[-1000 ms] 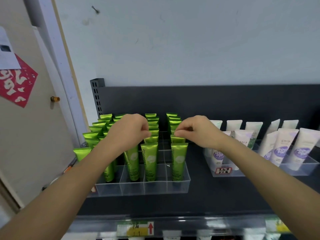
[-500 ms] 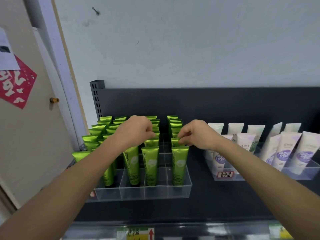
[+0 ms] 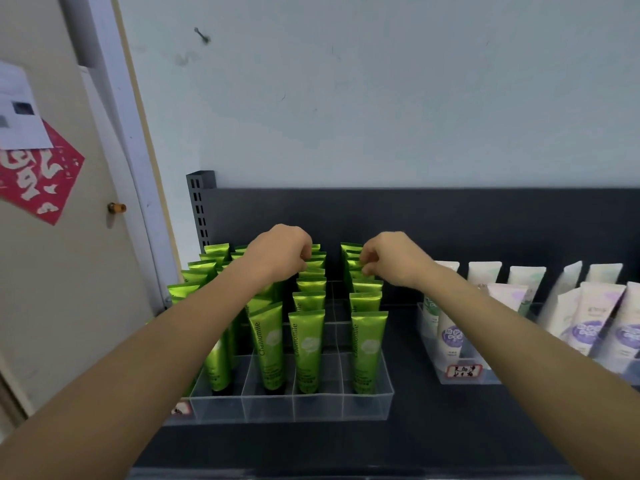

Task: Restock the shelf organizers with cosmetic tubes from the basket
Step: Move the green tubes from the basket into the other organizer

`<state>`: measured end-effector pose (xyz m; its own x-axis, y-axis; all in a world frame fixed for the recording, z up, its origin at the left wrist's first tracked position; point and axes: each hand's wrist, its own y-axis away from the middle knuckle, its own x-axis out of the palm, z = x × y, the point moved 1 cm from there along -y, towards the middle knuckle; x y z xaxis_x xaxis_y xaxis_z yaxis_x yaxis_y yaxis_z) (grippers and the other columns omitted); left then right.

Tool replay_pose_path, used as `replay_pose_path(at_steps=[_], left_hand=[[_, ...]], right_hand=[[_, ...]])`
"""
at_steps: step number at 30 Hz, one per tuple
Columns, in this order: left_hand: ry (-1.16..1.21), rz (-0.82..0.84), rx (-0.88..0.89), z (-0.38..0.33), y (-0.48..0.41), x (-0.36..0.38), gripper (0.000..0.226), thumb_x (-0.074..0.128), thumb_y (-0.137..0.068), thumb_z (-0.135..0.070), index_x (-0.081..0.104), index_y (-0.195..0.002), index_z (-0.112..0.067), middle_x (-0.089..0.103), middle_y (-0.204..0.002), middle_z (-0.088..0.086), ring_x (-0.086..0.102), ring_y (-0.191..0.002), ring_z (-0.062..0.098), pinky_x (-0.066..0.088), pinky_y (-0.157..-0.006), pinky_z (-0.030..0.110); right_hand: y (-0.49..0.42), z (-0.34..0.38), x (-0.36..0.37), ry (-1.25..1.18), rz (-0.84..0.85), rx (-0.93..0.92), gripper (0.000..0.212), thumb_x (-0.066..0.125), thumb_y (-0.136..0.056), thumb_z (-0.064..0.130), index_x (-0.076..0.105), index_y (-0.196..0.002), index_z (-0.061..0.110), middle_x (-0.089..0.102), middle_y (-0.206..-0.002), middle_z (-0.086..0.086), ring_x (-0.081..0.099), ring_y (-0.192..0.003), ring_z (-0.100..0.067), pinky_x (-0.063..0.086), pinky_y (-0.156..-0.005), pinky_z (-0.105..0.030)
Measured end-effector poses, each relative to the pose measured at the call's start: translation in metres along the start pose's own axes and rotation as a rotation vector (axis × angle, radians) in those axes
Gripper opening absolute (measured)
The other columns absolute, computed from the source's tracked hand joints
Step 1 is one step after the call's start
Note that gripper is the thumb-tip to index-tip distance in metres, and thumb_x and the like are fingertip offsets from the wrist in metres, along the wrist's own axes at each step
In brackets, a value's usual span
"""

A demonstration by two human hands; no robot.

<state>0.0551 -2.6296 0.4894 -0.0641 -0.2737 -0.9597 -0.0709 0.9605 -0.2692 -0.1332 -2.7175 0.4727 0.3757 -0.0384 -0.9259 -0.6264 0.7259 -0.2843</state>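
A door (image 3: 52, 271) and pale wall (image 3: 381, 98) bound the dark shelf (image 3: 415, 427). In its clear organizer (image 3: 270, 407), the left hand (image 3: 280, 254) and right hand (image 3: 394, 258) pinch far-row green tubes (image 3: 308, 348), fingers curled together. White tubes (image 3: 588, 327) stand right, a gap between.

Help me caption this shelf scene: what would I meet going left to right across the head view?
Red paper decoration → brass door knob → slotted shelf upright → green Chamomile tubes → white and purple tubes.
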Motion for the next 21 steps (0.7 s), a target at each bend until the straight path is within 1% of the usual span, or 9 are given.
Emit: replay_pose_path(at_steps=[2, 4, 8, 12, 14, 17, 19, 21], left_hand=[[0.0, 0.042, -0.005, 0.0, -0.005, 0.002, 0.018, 0.068, -0.085, -0.021, 0.067, -0.103, -0.019, 0.065, -0.105, 0.001, 0.062, -0.093, 0.021, 0.054, -0.081, 0.038], [0.0, 0.07, -0.003, 0.001, -0.009, 0.005, 0.014, 0.068, -0.085, -0.02, 0.068, -0.098, -0.019, 0.067, -0.102, 0.001, 0.063, -0.091, 0.021, 0.055, -0.082, 0.041], [-0.019, 0.064, -0.005, 0.004, -0.012, 0.012, 0.007, 0.066, -0.086, -0.017, 0.071, -0.091, -0.018, 0.068, -0.096, 0.001, 0.063, -0.088, 0.02, 0.056, -0.08, 0.04], [-0.005, 0.064, -0.007, 0.006, -0.014, 0.013, 0.005, 0.067, -0.086, -0.022, 0.07, -0.089, -0.019, 0.068, -0.093, 0.0, 0.063, -0.085, 0.018, 0.056, -0.078, 0.039], [0.017, 0.059, -0.006, 0.009, -0.015, 0.013, 0.012, 0.068, -0.085, -0.031, 0.069, -0.086, -0.019, 0.068, -0.088, -0.001, 0.063, -0.082, 0.017, 0.056, -0.075, 0.039], [0.062, 0.008, -0.023, 0.013, -0.016, 0.012, 0.024, 0.063, -0.087, -0.041, 0.067, -0.082, -0.018, 0.066, -0.08, -0.002, 0.062, -0.074, 0.015, 0.055, -0.068, 0.036], [0.072, -0.034, -0.031, 0.014, -0.017, 0.01, 0.026, 0.06, -0.089, -0.04, 0.067, -0.083, -0.017, 0.065, -0.078, -0.001, 0.061, -0.072, 0.015, 0.053, -0.065, 0.034], [0.067, -0.051, -0.03, 0.014, -0.018, 0.009, 0.023, 0.059, -0.091, -0.036, 0.067, -0.084, -0.016, 0.065, -0.08, -0.002, 0.061, -0.074, 0.016, 0.052, -0.065, 0.033]], right_hand=[[-0.004, -0.001, 0.006, 0.011, 0.016, 0.001, 0.014, 0.069, -0.085, 0.019, 0.073, -0.098, 0.014, 0.069, -0.096, -0.002, 0.063, -0.088, -0.017, 0.053, -0.082, -0.032], [-0.005, -0.002, 0.01, -0.003, 0.006, -0.007, 0.012, 0.068, -0.086, 0.019, 0.074, -0.094, 0.012, 0.069, -0.095, -0.002, 0.062, -0.087, -0.017, 0.051, -0.08, -0.029], [-0.005, -0.003, 0.011, -0.08, -0.013, 0.009, 0.009, 0.071, -0.084, 0.018, 0.077, -0.088, 0.012, 0.07, -0.091, 0.0, 0.062, -0.085, -0.013, 0.052, -0.081, -0.028], [-0.007, -0.002, 0.011, -0.148, -0.031, 0.029, 0.008, 0.073, -0.083, 0.018, 0.077, -0.086, 0.013, 0.071, -0.093, 0.0, 0.062, -0.085, -0.011, 0.051, -0.081, -0.025], [-0.007, -0.001, 0.011, -0.153, -0.025, 0.029, 0.008, 0.073, -0.083, 0.018, 0.077, -0.086, 0.013, 0.071, -0.093, 0.001, 0.061, -0.085, -0.009, 0.05, -0.081, -0.024], [-0.007, 0.002, 0.008, -0.129, 0.018, 0.011, 0.01, 0.073, -0.083, 0.019, 0.077, -0.09, 0.012, 0.071, -0.095, 0.001, 0.06, -0.086, -0.009, 0.051, -0.083, -0.025], [-0.007, 0.003, 0.004, -0.109, 0.054, 0.004, 0.013, 0.073, -0.082, 0.019, 0.076, -0.094, 0.013, 0.07, -0.096, 0.002, 0.06, -0.088, -0.01, 0.051, -0.084, -0.026], [-0.007, 0.004, -0.001, -0.105, 0.069, 0.006, 0.016, 0.074, -0.081, 0.019, 0.075, -0.096, 0.013, 0.067, -0.091, 0.004, 0.061, -0.088, -0.011, 0.051, -0.082, -0.026]])
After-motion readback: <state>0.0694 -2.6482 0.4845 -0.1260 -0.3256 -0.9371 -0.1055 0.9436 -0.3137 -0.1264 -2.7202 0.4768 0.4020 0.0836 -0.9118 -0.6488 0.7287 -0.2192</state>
